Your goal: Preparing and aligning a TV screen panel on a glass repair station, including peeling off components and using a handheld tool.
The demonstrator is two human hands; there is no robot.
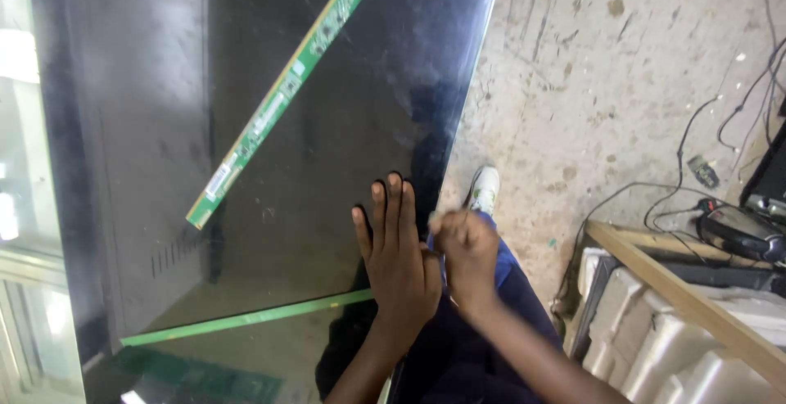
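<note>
While your left hand (399, 258) is lying flat, fingers spread, steadying the black display panel (327, 150), you are best keeping your clenched right hand (464, 257) working lightly along its edge.

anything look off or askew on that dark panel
The narrow green circuit strip lies diagonally across the glossy dark panel instead of along an edge. The left hand presses flat on the panel; the right hand is fisted at its edge.

left hand (397, 257) flat, fingers spread, right hand (465, 252) fisted
</note>
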